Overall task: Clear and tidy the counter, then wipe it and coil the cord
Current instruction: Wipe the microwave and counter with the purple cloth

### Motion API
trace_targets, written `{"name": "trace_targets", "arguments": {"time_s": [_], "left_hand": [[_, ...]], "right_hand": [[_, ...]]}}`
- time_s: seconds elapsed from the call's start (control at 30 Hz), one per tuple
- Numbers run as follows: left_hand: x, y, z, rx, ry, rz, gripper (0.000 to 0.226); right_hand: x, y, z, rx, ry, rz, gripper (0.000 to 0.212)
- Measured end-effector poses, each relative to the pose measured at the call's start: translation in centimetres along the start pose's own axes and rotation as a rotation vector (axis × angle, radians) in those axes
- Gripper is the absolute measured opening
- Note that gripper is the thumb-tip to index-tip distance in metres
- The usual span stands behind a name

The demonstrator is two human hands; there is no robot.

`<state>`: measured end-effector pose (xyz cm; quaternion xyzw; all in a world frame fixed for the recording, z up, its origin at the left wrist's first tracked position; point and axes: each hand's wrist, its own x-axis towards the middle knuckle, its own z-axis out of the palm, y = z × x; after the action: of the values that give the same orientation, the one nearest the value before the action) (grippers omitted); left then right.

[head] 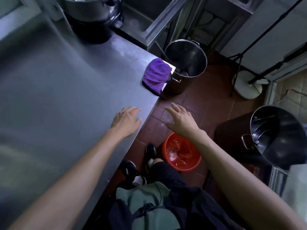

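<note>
A bare steel counter (66,90) fills the left of the view. A purple cloth (156,74) lies crumpled on its far right corner, partly over the edge. My left hand (127,121) is over the counter's right edge with relaxed fingers and holds nothing. My right hand (180,119) hovers open over the red tiled floor, just past the counter edge, with fingers spread and empty. No cord is visible on the counter.
A large pot (89,12) stands at the counter's back. A steel stockpot (186,63) sits on the floor by the corner, another stockpot (275,135) at right. A red bucket (181,154) with scraps is by my feet. A stand's base (247,87) is beyond.
</note>
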<state>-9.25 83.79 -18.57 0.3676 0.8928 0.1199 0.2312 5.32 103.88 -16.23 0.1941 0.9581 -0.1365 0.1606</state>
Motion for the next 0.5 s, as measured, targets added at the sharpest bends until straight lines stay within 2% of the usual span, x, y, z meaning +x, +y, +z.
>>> {"name": "trace_targets", "arguments": {"time_s": [0.27,0.5], "left_hand": [[9.6,1.1,-1.7,-0.048,0.029,-0.067,0.051],[18.3,3.1,-2.2,-0.072,0.091,-0.142,0.064]], "right_hand": [[10.9,2.7,-3.3,0.035,-0.006,-0.059,0.076],[21.2,5.2,-5.2,-0.008,0.014,-0.150,0.082]]}}
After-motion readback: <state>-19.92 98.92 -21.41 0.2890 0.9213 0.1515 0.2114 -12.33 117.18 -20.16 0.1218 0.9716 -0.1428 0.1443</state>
